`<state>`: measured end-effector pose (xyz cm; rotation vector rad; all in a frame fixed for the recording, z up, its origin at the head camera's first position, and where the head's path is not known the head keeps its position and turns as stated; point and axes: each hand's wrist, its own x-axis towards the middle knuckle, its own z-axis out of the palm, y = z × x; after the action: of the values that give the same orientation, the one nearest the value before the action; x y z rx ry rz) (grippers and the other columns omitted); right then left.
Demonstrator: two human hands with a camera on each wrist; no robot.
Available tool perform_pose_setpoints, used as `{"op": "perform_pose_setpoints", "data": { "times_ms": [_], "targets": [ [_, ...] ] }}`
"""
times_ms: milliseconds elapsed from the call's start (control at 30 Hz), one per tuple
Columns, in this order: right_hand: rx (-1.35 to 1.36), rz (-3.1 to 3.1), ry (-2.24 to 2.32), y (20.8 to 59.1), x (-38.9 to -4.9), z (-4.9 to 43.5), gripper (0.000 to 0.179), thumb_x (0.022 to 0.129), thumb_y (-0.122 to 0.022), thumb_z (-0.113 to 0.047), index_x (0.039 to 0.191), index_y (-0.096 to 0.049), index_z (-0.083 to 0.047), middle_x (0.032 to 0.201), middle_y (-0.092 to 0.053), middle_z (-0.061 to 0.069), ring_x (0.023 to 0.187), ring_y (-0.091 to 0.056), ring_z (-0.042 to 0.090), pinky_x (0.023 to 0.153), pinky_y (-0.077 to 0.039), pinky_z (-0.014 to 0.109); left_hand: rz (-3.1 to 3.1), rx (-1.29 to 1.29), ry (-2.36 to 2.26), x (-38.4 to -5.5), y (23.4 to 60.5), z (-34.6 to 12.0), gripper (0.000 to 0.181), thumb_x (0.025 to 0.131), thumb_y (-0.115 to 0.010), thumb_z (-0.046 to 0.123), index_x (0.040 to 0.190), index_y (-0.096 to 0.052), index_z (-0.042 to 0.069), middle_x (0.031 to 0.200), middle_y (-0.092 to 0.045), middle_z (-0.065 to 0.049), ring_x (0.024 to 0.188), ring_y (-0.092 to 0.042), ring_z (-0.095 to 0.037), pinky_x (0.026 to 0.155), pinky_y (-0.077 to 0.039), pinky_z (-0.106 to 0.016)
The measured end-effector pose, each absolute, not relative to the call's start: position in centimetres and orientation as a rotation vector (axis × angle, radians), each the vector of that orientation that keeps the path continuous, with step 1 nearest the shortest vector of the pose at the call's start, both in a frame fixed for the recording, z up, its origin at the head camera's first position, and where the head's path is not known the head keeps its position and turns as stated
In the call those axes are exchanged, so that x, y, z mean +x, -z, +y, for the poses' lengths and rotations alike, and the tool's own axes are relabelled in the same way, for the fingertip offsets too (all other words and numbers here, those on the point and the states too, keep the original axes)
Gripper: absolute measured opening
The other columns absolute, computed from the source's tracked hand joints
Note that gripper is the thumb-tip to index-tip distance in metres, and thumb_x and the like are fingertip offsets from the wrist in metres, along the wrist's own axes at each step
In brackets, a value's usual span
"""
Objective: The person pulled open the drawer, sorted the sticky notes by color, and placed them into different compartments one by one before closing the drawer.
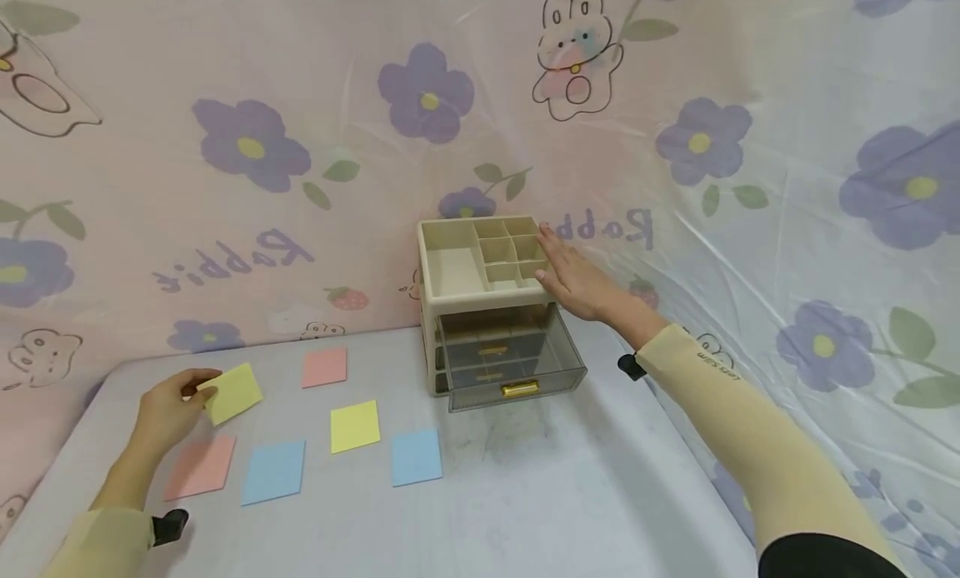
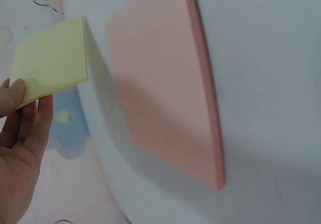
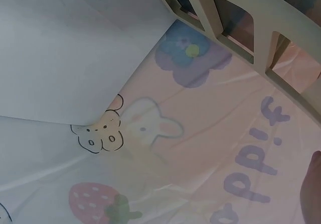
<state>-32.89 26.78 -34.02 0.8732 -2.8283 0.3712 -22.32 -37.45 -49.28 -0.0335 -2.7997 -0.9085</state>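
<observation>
Head view: left hand [image 1: 167,413] pinches tilted, square yellow paper pad [image 1: 234,393], free edge rightward.
Square pink pad [image 1: 201,468] nearby; straight-fingered right hand [image 1: 581,283] touches beige plastic organizer [image 1: 487,299].

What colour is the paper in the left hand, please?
The paper is yellow; the left wrist view shows it best.

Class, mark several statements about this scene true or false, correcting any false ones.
1. The left hand pinches a yellow pad. True.
2. The top of the organizer is divided into compartments. True.
3. Every drawer of the organizer is fully shut. False: the uppermost drawer stands open.
4. Two blue pads and two pink pads lie on the table. True.
5. The right hand holds a blue pad. False: it is at the organizer's right side.
</observation>
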Motion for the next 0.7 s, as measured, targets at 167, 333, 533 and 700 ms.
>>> {"op": "perform_pose_setpoints", "data": {
  "times_ms": [167,333,533,700],
  "targets": [
    [0.850,-2.853,-0.363,34.0,-32.9,26.7,0.072,0.113,-0.030,-0.043,0.166,-0.001,-0.003,0.174,0.007,0.011,0.160,0.000,0.031,0.129,-0.009,0.054,-2.708,0.021,0.932,-21.9,48.1,-36.0,0.031,0.105,-0.061,0.013,0.131,-0.065,-0.003,0.108,-0.068,-0.030,0.084,-0.064,-0.029,0.056,-0.044,-0.026],
    [0.851,-2.840,-0.355,34.1,-33.0,26.8,0.072,0.113,-0.029,-0.043,0.166,-0.001,-0.003,0.174,0.007,0.011,0.160,-0.003,0.034,0.128,-0.011,0.056,-2.594,0.129,1.002,-21.3,47.0,-33.7,0.030,0.103,-0.064,0.013,0.129,-0.069,-0.001,0.106,-0.070,-0.024,0.080,-0.051,0.005,0.054,-0.049,-0.018],
    [0.871,-2.829,-0.341,34.2,-33.1,26.9,0.074,0.113,-0.028,-0.046,0.166,-0.001,-0.002,0.174,0.007,0.012,0.160,-0.003,0.033,0.128,-0.012,0.056,-2.498,0.225,1.128,-20.6,45.6,-31.4,0.029,0.102,-0.066,0.013,0.128,-0.071,0.002,0.098,-0.069,0.006,0.079,-0.051,0.014,0.057,-0.050,-0.013],
    [0.865,-2.833,-0.344,34.2,-33.0,27.0,0.073,0.113,-0.030,-0.044,0.166,-0.002,-0.002,0.174,0.007,0.010,0.160,-0.002,0.031,0.128,-0.011,0.056,-2.426,0.219,1.268,-19.9,44.3,-29.1,0.033,0.102,-0.065,0.011,0.133,-0.068,0.000,0.107,-0.063,0.010,0.085,-0.057,0.010,0.064,-0.052,-0.009]
  ]
}}
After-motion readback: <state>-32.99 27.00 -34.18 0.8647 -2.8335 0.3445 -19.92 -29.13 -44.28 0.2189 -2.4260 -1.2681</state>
